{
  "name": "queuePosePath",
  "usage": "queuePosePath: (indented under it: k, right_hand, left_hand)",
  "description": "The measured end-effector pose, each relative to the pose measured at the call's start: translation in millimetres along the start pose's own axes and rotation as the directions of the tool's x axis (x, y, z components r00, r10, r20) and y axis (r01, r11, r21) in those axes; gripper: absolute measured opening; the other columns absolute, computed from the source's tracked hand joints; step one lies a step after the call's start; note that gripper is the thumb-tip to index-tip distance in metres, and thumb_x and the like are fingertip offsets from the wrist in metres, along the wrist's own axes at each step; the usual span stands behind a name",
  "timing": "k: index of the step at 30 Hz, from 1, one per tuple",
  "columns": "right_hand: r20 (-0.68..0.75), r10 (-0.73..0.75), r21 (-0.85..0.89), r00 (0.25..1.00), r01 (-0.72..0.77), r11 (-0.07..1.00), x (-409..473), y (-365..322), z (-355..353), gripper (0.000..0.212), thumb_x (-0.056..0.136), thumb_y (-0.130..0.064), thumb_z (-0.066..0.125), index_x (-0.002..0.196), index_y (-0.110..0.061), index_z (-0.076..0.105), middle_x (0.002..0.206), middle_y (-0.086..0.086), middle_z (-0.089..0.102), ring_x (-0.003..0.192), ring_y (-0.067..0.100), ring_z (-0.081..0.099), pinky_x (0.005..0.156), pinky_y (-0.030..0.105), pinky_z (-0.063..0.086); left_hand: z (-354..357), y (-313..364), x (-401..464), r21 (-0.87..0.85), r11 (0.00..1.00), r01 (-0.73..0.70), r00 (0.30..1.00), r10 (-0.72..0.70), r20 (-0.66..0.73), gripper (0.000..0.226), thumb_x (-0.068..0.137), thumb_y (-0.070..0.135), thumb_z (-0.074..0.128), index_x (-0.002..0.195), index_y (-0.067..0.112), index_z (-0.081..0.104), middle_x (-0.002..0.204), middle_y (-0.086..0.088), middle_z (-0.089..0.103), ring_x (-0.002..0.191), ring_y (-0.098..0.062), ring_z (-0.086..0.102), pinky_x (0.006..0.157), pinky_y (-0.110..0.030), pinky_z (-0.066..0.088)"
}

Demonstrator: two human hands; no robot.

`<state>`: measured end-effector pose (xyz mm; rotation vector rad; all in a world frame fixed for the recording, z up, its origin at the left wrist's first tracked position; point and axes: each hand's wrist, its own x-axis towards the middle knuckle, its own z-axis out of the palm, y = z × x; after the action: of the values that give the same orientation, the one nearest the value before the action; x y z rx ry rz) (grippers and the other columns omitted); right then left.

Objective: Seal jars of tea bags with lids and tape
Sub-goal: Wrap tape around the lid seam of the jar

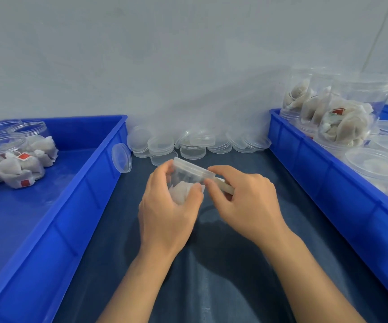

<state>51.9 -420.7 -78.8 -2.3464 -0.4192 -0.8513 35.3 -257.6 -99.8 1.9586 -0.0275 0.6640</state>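
Note:
Over the middle of the dark blue cloth, my left hand (167, 206) grips a clear plastic jar (183, 180) of white tea bags, tilted with its lid end away from me. A clear lid (194, 169) sits on the jar's mouth. My right hand (244, 201) holds a roll of tape (224, 186) against the jar just below the lid, thumb and forefinger pinched at the lid's rim. My fingers hide most of the roll.
A pile of loose clear lids (195, 143) lies along the wall. The left blue tray (55, 215) holds open jars of tea bags (16, 159). The right blue tray (323, 173) holds lidded jars (342, 117), some stacked.

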Motion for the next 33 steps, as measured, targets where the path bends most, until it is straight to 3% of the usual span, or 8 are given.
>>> queuePosePath:
  k: [5,10,14,19,24,33]
  right_hand:
    - [-0.003,-0.048,-0.017,0.999,0.048,0.999,-2.1,-7.6,3.5,0.039,0.096,-0.054,0.049,0.118,-0.031,0.073,0.053,-0.013,0.057,0.052,0.017,0.057,0.055,0.034,0.052]
    - [0.148,-0.023,0.058,0.989,0.015,0.998,-2.4,-7.0,-1.3,0.055,0.096,-0.059,0.034,0.136,-0.035,0.062,0.048,-0.011,0.044,0.054,0.016,0.047,0.064,0.036,0.049]
    - [0.164,-0.043,0.127,0.986,0.022,0.992,-0.2,-4.7,-7.7,0.045,0.1,-0.049,0.037,0.136,-0.037,0.062,0.052,-0.008,0.046,0.056,0.023,0.045,0.059,0.035,0.043]
    - [0.126,-0.05,0.064,0.991,0.042,0.997,1.0,-2.3,-9.0,0.044,0.101,-0.05,0.037,0.13,-0.033,0.066,0.045,-0.007,0.038,0.05,0.022,0.042,0.057,0.036,0.046]
    - [0.127,0.012,0.024,0.992,-0.016,1.0,1.9,2.8,-8.5,0.048,0.097,-0.054,0.035,0.127,-0.035,0.066,0.046,-0.008,0.045,0.051,0.022,0.044,0.063,0.038,0.051]
    - [0.169,0.078,-0.028,0.983,-0.074,0.997,3.0,6.7,-3.2,0.046,0.096,-0.057,0.035,0.13,-0.04,0.062,0.052,-0.007,0.057,0.058,0.021,0.055,0.071,0.04,0.054]
  left_hand:
    - [-0.3,2.5,4.0,-0.03,0.989,0.142,0.989,-0.143,-0.032,0.045,0.078,0.084,0.051,0.114,0.059,0.042,0.11,0.032,0.062,0.103,0.028,0.052,0.084,-0.018,0.043]
    - [-0.2,-2.0,5.8,-0.067,0.984,0.166,0.983,-0.17,-0.064,0.045,0.083,0.084,0.046,0.116,0.052,0.046,0.109,0.026,0.067,0.106,0.012,0.06,0.083,-0.024,0.046]
    - [-1.6,-3.7,8.3,-0.146,0.97,0.192,0.975,-0.205,-0.081,0.045,0.087,0.079,0.045,0.117,0.046,0.05,0.111,0.017,0.071,0.101,-0.001,0.066,0.08,-0.03,0.047]
    - [-0.8,-4.0,7.4,-0.124,0.976,0.181,0.978,-0.192,-0.083,0.048,0.087,0.081,0.043,0.119,0.047,0.051,0.114,0.019,0.07,0.099,0.008,0.063,0.08,-0.03,0.047]
    - [0.4,-3.4,6.3,-0.116,0.979,0.166,0.98,-0.177,-0.091,0.051,0.086,0.083,0.043,0.121,0.047,0.053,0.112,0.021,0.072,0.104,0.002,0.066,0.084,-0.036,0.05]
    - [-1.3,-3.7,5.8,-0.134,0.981,0.143,0.984,-0.155,-0.09,0.048,0.089,0.08,0.044,0.12,0.045,0.055,0.106,0.023,0.071,0.101,0.011,0.064,0.076,-0.013,0.044]
